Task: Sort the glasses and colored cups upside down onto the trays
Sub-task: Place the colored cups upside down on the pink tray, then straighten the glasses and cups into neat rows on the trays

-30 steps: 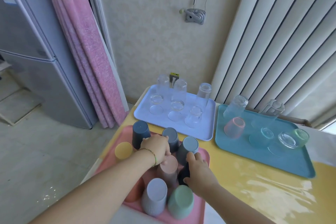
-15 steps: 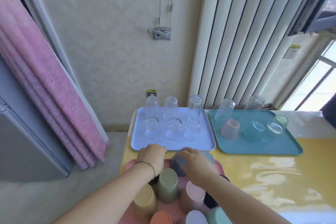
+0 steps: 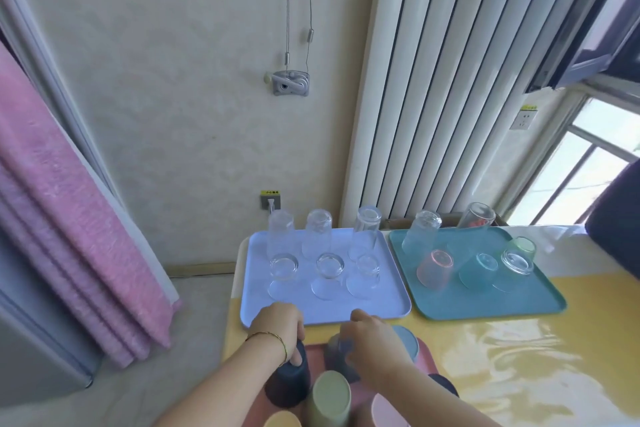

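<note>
just in front of the pale lavender plastic tray (image 3: 325, 310), our left hand (image 3: 277, 326) curls its fingers over the base of an upturned dark navy plastic cup (image 3: 289, 383). to its right, our right hand (image 3: 375, 340) closes round a grey-blue plastic cup (image 3: 337, 355) (blurred). both cups are at the pink tray (image 3: 425, 355). six clear glasses (image 3: 329, 267) stand inverted on the lavender one.

A yellow label (image 3: 270, 192) over the socket (image 3: 269, 202) carries characters (too small to read).
</note>
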